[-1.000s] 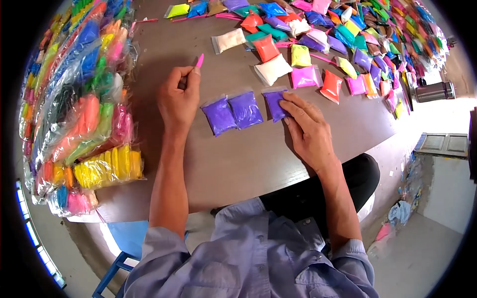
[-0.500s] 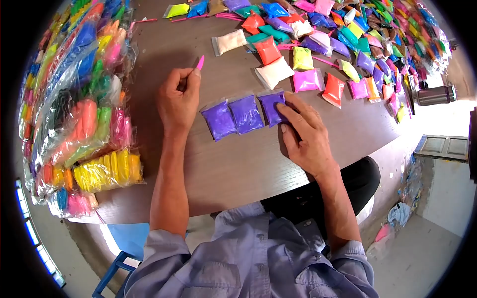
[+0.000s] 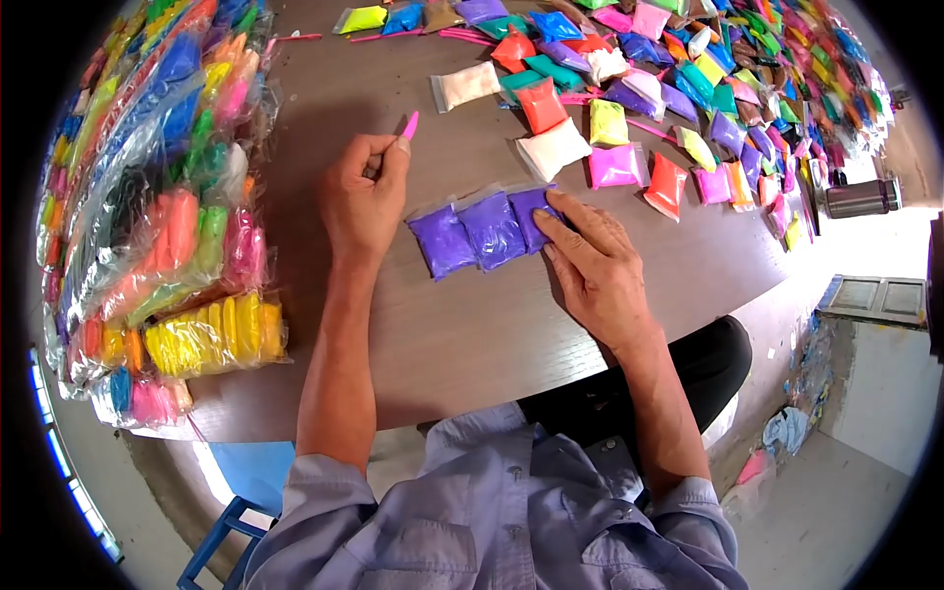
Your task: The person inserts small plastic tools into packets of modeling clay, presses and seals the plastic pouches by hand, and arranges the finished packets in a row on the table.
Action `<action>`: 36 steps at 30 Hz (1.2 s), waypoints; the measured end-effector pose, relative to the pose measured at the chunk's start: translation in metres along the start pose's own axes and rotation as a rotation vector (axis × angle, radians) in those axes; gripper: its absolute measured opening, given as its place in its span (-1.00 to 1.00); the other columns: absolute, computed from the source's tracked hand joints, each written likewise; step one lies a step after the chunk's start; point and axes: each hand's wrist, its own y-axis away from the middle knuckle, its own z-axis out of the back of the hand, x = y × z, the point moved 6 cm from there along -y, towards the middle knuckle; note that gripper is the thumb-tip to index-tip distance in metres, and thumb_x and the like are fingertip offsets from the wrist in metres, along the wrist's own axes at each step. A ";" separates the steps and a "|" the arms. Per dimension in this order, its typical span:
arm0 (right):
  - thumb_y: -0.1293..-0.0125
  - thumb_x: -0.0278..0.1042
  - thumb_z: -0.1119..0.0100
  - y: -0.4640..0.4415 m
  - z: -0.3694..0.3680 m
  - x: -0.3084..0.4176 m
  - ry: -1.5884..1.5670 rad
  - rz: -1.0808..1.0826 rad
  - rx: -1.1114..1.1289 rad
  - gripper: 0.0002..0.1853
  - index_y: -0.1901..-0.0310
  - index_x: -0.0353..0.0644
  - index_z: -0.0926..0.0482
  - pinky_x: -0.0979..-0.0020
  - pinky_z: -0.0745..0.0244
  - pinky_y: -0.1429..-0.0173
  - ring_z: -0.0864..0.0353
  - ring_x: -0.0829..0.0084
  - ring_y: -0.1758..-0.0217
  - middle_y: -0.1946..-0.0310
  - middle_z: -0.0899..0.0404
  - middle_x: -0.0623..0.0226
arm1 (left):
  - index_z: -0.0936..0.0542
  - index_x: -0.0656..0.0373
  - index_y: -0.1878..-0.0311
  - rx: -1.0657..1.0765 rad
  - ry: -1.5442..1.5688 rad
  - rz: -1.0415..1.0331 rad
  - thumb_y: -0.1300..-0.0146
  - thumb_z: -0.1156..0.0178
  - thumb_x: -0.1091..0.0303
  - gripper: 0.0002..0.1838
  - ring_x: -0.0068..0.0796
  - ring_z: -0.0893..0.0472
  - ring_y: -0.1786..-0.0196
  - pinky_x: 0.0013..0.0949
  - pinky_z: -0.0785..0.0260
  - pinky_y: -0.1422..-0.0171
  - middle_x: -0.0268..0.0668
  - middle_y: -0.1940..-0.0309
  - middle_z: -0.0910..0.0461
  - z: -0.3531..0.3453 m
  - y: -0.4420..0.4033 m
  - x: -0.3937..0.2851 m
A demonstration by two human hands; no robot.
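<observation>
Three purple clay packets lie side by side on the table: a left packet (image 3: 442, 242), a middle packet (image 3: 492, 232) and a right packet (image 3: 529, 211). My right hand (image 3: 595, 261) has its fingers over the right packet's edge and its thumb lower down beside it, gripping it against the tabletop. That packet touches or slightly overlaps the middle one. Up and left of the row, my left hand (image 3: 366, 192) is closed, pinching a small pink plastic modelling tool (image 3: 411, 125) whose pointed end sticks up past the fingers.
Loose clay packets in many colours, among them a white packet (image 3: 554, 148) and a red packet (image 3: 667, 186), spread over the far right. Large clear bags (image 3: 167, 236) of packets line the left side, with a yellow bundle (image 3: 216, 334) nearest. A metal cup (image 3: 862, 198) is at the right.
My right hand has slid the right purple packet leftward, closing the gap to the middle one. The left hand keeps its pinch on the pink tool.
</observation>
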 end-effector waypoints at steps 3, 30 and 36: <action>-0.30 -0.54 -0.44 -0.002 0.001 0.003 0.004 0.008 0.001 -0.67 -0.11 -0.24 -0.77 0.07 -0.58 -0.33 -0.74 0.04 -0.18 -0.18 -0.72 0.08 | -0.75 0.24 0.18 -0.004 0.009 -0.008 -0.47 -0.41 0.37 -0.87 -0.85 -0.44 0.43 -0.58 -0.30 0.33 -0.59 0.52 -0.58 0.000 0.000 0.002; -0.19 -0.27 -0.57 -0.007 -0.029 0.040 0.086 0.032 0.013 -0.61 -0.08 0.01 -0.82 0.01 -0.52 -0.35 -0.52 0.00 -0.42 -0.31 -0.58 0.23 | -0.65 0.22 0.22 0.164 -0.233 -0.347 -0.32 -0.38 0.53 -0.93 -0.04 -0.66 0.12 -0.11 -0.53 0.03 -0.17 0.24 -0.68 -0.004 0.040 -0.049; -0.20 -0.31 -0.57 -0.012 -0.043 0.057 0.083 0.017 0.014 -0.60 -0.10 -0.06 -0.81 0.03 -0.52 -0.44 -0.52 -0.05 -0.45 -0.32 -0.59 0.15 | -0.67 0.25 0.16 0.233 -0.194 -0.338 -0.35 -0.39 0.52 -0.92 -0.06 -0.70 0.14 -0.17 -0.56 0.01 -0.14 0.21 -0.71 0.019 0.032 -0.031</action>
